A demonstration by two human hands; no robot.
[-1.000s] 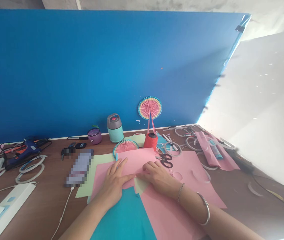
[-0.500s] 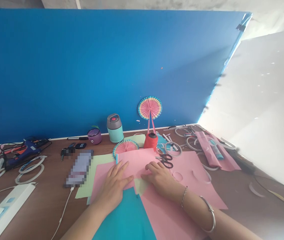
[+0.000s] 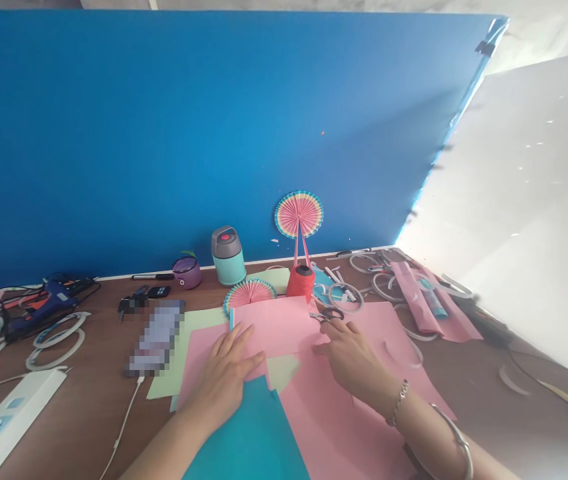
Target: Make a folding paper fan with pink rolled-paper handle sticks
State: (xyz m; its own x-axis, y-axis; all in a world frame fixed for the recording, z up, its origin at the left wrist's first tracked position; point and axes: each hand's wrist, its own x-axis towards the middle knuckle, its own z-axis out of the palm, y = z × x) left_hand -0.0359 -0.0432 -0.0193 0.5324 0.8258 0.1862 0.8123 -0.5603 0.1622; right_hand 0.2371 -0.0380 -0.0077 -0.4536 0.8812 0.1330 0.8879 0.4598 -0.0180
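Observation:
My left hand (image 3: 227, 370) lies flat with fingers spread on a pink paper piece (image 3: 277, 323) that has a blue strip along its left edge. My right hand (image 3: 351, 353) is over the larger pink sheet (image 3: 379, 327), its thumb apart from the fingers. Its fingertips reach the handles of the dark-handled scissors (image 3: 333, 313), which they partly cover; no firm grip on them shows. Under my left wrist is a teal sheet (image 3: 249, 433). A pale green paper patch (image 3: 281, 372) shows between the hands.
Behind the papers stand a red thread spool (image 3: 301, 285), a pleated round paper fan (image 3: 299, 215), a second fan (image 3: 249, 295) and a teal flask (image 3: 229, 260). A phone (image 3: 157, 337), glue gun (image 3: 54, 300) and power strip (image 3: 24, 413) are left. Tape rings (image 3: 347, 298) lie right.
My right hand has lifted off the pink piece and moved right to the scissors. My left hand stays pressed on the paper. The view has shifted slightly.

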